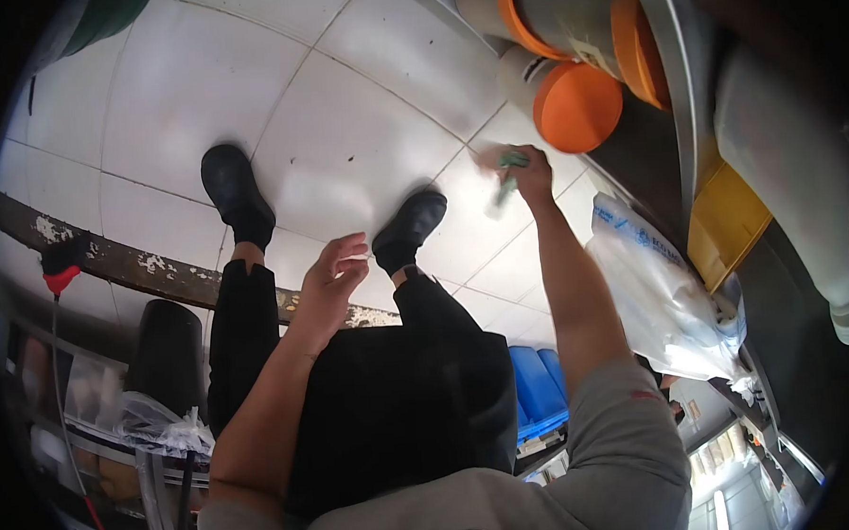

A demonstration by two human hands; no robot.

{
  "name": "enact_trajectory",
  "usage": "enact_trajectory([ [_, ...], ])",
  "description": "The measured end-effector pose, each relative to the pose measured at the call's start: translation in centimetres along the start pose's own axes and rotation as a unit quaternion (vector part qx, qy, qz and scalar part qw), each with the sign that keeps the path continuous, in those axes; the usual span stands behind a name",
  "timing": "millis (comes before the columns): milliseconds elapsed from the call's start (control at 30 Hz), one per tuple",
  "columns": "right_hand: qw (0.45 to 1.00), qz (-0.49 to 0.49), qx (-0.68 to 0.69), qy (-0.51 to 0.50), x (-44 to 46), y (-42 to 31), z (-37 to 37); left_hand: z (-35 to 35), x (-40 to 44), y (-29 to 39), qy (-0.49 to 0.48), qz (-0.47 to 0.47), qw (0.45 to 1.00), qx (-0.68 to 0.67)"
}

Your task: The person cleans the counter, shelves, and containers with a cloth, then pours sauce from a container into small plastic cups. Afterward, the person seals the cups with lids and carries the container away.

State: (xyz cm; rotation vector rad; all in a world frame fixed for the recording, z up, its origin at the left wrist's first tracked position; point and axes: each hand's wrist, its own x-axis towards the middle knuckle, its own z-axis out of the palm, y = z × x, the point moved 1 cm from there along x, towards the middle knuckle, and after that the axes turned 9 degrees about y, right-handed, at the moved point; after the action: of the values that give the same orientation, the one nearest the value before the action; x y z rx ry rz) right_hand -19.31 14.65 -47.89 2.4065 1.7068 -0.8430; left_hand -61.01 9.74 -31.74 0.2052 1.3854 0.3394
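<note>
My right hand (532, 173) is raised over the tiled floor, its fingers closed on a small green-and-whitish object (506, 181). Motion smears this object, so its kind cannot be made out. Near my right shoe, my left hand (331, 286) hangs in the air with its fingers loosely bent and apart. Nothing I can make out lies in it. An orange-lidded container (577, 107) stands close beyond my right hand.
Another grey container with an orange rim (638, 42) is at the upper right. A white plastic bag (649, 298) hangs beside my right forearm, near a yellow panel (729, 223). Both black shoes (227, 182) are on white tiles. Shelving with bagged items is at lower left; blue bins (540, 388) are behind me.
</note>
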Motion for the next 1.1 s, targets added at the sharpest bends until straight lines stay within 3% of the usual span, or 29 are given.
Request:
enact_trajectory([
  [33, 0.982, 0.075, 0.132, 0.108, -0.3, -0.8, -1.1, -0.2, 0.2, -0.1, 0.005, 0.004, 1.0, 0.011],
  [133, 0.955, 0.021, 0.037, 0.294, 5.1, -0.1, -6.6, -0.5, 0.3, -0.1, 0.02, -0.01, 1.0, 0.013],
  [167, 0.951, -0.004, 0.031, 0.308, 7.6, 1.8, -6.7, -0.4, 0.0, -0.4, 0.017, -0.016, 1.0, 0.011],
  [267, 0.957, -0.084, -0.045, 0.275, 11.7, 2.8, -5.4, -0.2, -0.2, 0.6, 0.012, -0.02, 1.0, 0.013],
  [367, 0.964, -0.12, -0.075, 0.226, 7.2, 1.5, -3.8, 0.3, -0.5, 1.0, 0.003, -0.026, 1.0, 0.007],
  [433, 0.996, 0.022, -0.083, -0.004, 4.7, 2.6, -3.0, 0.5, -0.1, 0.9, 0.001, -0.02, 1.0, -0.002],
  [500, 0.993, 0.043, 0.022, 0.109, 2.9, 2.1, -3.2, 0.6, 0.0, 0.2, 0.001, -0.024, 1.0, -0.009],
  [533, 0.974, 0.037, 0.025, 0.22, 3.3, 0.3, -4.9, 0.6, 0.0, 0.2, 0.006, -0.025, 1.0, -0.013],
  [567, 0.962, 0.097, 0.127, 0.22, 4.7, 0.9, -6.2, 0.5, 0.1, 0.2, 0.012, -0.027, 0.999, -0.014],
  [600, 0.916, -0.041, 0.126, 0.379, 5.9, 0.6, -6.3, 0.2, 0.0, 0.1, 0.018, -0.031, 0.999, -0.013],
  [700, 0.954, 0.024, 0.199, 0.222, 14.2, 0.2, -7.1, -0.7, 0.6, -1.1, 0.033, -0.009, 0.999, 0.026],
  [800, 0.948, -0.122, 0.009, 0.293, 13.4, -5.4, -1.8, -0.4, 4.9, -5.1, 0.079, 0.022, 0.983, 0.163],
  [867, 0.893, -0.271, -0.181, 0.311, 8.7, -11.2, 0.9, 2.7, 8.7, -5.9, 0.134, 0.149, 0.905, 0.375],
  [900, 0.943, -0.228, 0.219, 0.099, 7.7, -8.9, 5.4, 5.0, 10.2, -5.2, 0.125, 0.199, 0.868, 0.438],
  [967, 0.973, -0.226, 0.044, -0.015, 2.0, -13.6, 1.5, 9.3, 12.6, -4.9, 0.057, 0.332, 0.781, 0.525],
  [1033, 0.926, -0.296, 0.134, 0.191, 5.0, -10.4, 0.2, 12.5, 16.0, -8.6, -0.054, 0.512, 0.68, 0.522],
  [1100, 0.902, -0.307, 0.102, 0.285, 8.8, -7.6, 1.2, 14.3, 16.0, -9.0, -0.037, 0.477, 0.647, 0.593],
])
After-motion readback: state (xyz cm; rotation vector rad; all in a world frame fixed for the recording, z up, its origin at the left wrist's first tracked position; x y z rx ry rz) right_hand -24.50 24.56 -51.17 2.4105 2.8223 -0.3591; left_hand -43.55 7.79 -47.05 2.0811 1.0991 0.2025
